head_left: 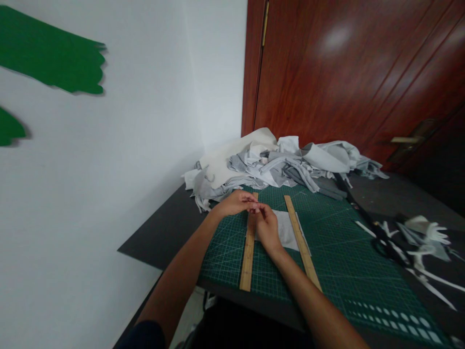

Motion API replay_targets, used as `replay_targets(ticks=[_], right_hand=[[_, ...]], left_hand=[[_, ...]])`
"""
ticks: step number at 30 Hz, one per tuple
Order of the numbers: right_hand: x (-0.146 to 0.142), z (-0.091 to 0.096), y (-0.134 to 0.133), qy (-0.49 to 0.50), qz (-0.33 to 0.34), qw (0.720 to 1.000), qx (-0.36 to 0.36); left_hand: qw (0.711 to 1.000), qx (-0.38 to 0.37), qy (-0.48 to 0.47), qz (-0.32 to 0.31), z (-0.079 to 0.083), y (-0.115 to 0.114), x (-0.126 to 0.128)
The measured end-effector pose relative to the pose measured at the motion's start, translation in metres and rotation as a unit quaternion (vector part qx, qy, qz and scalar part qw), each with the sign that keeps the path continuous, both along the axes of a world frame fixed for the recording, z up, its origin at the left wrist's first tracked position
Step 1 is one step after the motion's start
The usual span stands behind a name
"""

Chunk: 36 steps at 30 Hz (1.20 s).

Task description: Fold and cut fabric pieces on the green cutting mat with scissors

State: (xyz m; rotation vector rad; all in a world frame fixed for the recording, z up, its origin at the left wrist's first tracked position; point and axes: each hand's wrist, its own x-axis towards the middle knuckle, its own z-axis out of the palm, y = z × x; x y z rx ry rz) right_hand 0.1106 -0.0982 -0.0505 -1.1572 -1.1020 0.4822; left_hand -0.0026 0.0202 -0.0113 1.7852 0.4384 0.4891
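My left hand (237,202) and my right hand (267,228) meet fingertip to fingertip over the upper part of a wooden ruler (247,257). Both are closed in a pinch; whatever lies between the fingertips is too small to make out. Under and beside my right hand, a light grey piece of fabric (286,230) lies flat on the green cutting mat (225,261). A second wooden ruler (302,242) rests along the fabric's right side. The left ruler lies near the fabric's left edge, partly hidden by my hands.
Heaped grey and white fabric scraps (269,165) fill the table's back, against the wall and a brown door (327,72). On the right lie black-handled scissors (385,245), thin white strips and more scraps (428,237). A white wall (145,160) borders the left side.
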Motion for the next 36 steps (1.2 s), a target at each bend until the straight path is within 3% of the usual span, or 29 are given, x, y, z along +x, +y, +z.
replay_targets(ticks=[4, 7, 10, 12, 16, 21, 26, 36], right_hand=[[0.001, -0.003, 0.000, -0.015, 0.005, 1.000, -0.010], [0.005, -0.001, -0.005, -0.149, -0.042, 0.986, -0.062], [0.009, 0.006, -0.011, -0.362, -0.056, 0.922, -0.129], [0.011, 0.010, -0.014, -0.431, -0.048, 0.887, -0.159], [0.012, 0.014, -0.016, -0.459, -0.021, 0.870, -0.177], [0.014, 0.011, -0.014, -0.476, -0.008, 0.858, -0.196], [0.016, 0.009, -0.014, -0.487, 0.006, 0.848, -0.209], [0.029, 0.004, -0.012, -0.503, 0.070, 0.831, -0.225]], left_hand=[[0.999, 0.006, -0.005, 0.048, -0.003, 0.003, 0.003], [0.994, 0.036, 0.004, 0.100, -0.006, 0.011, 0.001], [0.990, 0.064, 0.027, 0.120, -0.011, 0.018, -0.002], [0.990, 0.079, 0.056, 0.105, -0.015, 0.019, -0.004], [0.987, 0.102, 0.108, 0.065, -0.018, 0.016, -0.006], [0.963, 0.193, 0.189, 0.010, -0.015, 0.013, -0.009], [0.946, 0.247, 0.212, 0.008, -0.009, 0.011, -0.012], [0.946, 0.245, 0.207, 0.042, -0.013, 0.012, -0.010]])
